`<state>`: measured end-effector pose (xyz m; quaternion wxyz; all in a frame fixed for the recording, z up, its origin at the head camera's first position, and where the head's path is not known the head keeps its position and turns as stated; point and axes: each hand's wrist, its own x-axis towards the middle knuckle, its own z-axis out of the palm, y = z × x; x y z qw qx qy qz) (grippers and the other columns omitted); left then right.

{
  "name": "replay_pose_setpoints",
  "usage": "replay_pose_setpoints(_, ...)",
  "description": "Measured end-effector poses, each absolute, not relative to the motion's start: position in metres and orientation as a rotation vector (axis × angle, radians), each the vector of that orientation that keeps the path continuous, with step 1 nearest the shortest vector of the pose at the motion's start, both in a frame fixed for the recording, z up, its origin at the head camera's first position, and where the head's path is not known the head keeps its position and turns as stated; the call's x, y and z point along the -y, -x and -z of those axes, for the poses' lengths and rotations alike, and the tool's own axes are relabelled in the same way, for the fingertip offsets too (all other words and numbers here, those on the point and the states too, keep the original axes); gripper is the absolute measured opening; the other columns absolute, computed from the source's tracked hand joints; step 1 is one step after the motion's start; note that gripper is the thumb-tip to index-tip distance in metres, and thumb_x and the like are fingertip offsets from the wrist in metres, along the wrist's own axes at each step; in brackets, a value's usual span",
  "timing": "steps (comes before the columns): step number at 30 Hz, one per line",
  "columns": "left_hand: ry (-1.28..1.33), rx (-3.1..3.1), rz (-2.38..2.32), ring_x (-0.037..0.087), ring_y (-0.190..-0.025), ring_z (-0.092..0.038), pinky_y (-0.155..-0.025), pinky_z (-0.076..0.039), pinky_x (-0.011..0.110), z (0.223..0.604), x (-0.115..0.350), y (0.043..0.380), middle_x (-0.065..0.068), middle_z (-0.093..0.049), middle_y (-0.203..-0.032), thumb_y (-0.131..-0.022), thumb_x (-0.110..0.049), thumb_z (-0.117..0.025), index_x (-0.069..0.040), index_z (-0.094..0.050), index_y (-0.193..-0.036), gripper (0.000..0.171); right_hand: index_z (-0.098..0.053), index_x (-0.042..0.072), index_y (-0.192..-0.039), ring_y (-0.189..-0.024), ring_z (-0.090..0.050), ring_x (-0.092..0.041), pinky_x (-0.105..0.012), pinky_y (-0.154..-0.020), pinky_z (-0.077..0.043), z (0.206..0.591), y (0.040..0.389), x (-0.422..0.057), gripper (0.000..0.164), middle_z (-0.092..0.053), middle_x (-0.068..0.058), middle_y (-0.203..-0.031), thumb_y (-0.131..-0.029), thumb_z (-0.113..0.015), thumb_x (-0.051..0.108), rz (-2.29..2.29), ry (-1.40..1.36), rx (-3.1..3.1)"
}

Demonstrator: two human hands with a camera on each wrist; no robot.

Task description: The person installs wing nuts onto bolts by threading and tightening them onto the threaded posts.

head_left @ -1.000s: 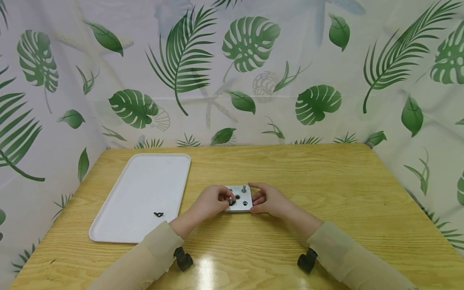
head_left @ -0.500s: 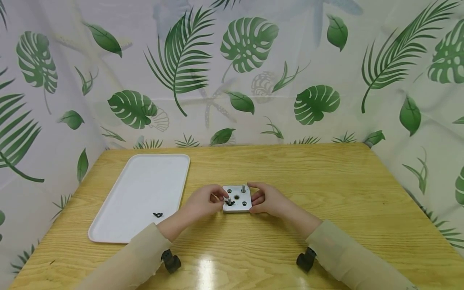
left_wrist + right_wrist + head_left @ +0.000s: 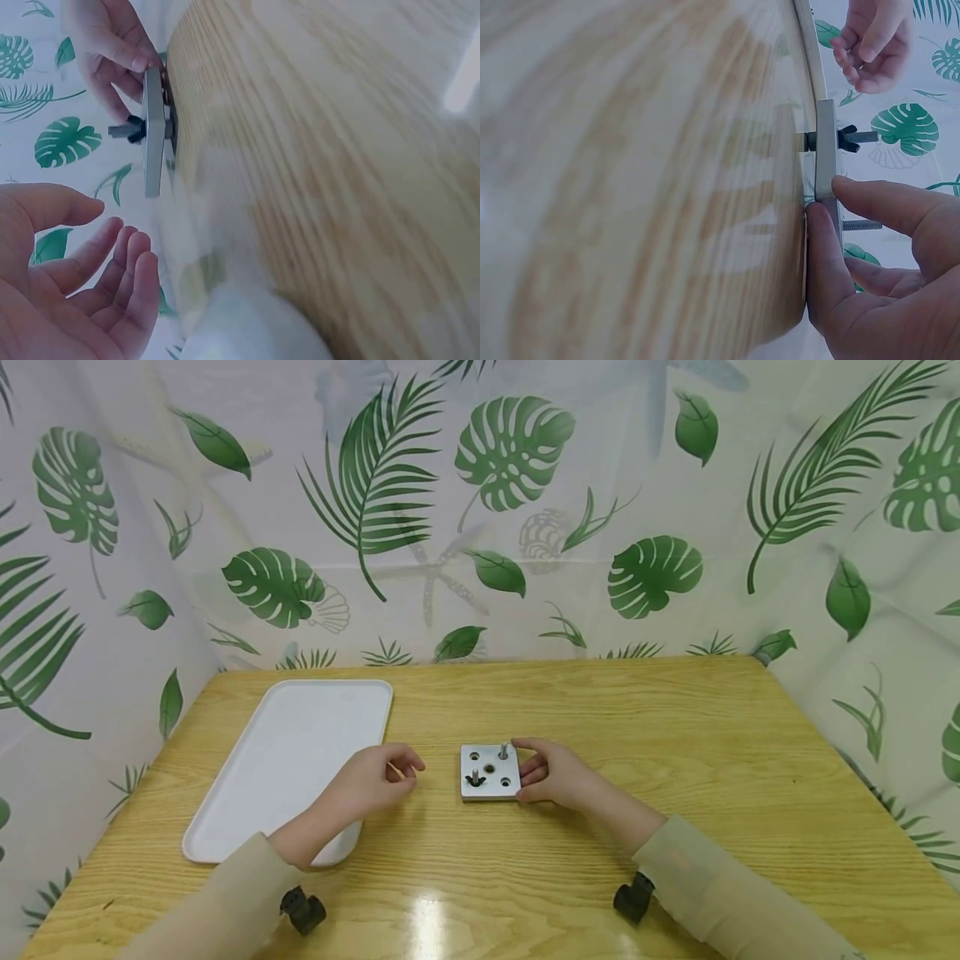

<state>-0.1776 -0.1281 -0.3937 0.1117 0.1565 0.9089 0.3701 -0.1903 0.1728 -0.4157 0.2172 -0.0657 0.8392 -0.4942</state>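
A square metal plate (image 3: 491,787) with several holes sits mid-table, raised a little off the wood in the wrist views. My right hand (image 3: 557,772) holds it by its right edge, with digits on both faces in the right wrist view. A black wing nut (image 3: 848,139) is on the threaded bolt (image 3: 120,131) at the plate's front left corner. The second bolt (image 3: 504,751), at the back right, stands bare. My left hand (image 3: 375,779) hovers left of the plate, holding nothing, its fingers loosely curved in the left wrist view.
A white tray (image 3: 322,718) lies on the left of the wooden table (image 3: 637,710); my left hand and forearm overlap its right side. Leaf-patterned cloth (image 3: 570,610) encloses the table at the back and sides.
My left hand has let go of the wing nut on the front left bolt and moved left toward the tray, covering the loose wing nut there. My right hand stays on the plate.
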Motion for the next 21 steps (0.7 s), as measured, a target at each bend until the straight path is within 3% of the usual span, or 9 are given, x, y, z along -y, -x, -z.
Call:
replay_pose_setpoints(6, -0.377, -2.701, -1.060, 0.015, -0.083, -0.063, -0.071, -0.051, 0.029, 0.391, 0.149, 0.174, 0.006, -0.073, -0.099, -0.099, -0.010, -0.067, -0.005, -0.075, -0.111, 0.015, -0.039, -0.004, -0.160, -0.097, -0.069, -0.020, -0.027, -0.083, -0.059, 0.416, 0.190, -0.173, 0.085, -0.066, -0.023, -0.117, -0.087, -0.081, -0.009, 1.350, 0.192, -2.343)
replay_pose_setpoints(13, -0.227, -2.624, -1.184, 0.015, -0.077, -0.070, -0.068, -0.062, 0.033, 0.387, 0.172, 0.169, 0.016, -0.072, -0.104, -0.103, -0.010, -0.064, 0.003, -0.070, -0.121, 0.023, -0.039, -0.005, -0.160, -0.097, -0.069, -0.020, -0.027, -0.083, -0.060, 0.417, 0.190, -0.173, 0.084, -0.067, -0.023, -0.117, -0.087, -0.081, -0.009, 1.350, 0.202, -2.345)
replay_pose_setpoints(21, -0.061, -2.599, -1.212, 0.018, -0.076, -0.073, -0.071, -0.063, 0.034, 0.389, 0.200, 0.166, 0.019, -0.073, -0.103, -0.107, -0.016, -0.062, 0.006, -0.066, -0.127, 0.029, -0.039, -0.003, -0.160, -0.096, -0.068, -0.019, -0.026, -0.081, -0.059, 0.417, 0.190, -0.173, 0.085, -0.066, -0.022, -0.117, -0.087, -0.081, -0.009, 1.362, 0.186, -2.336)
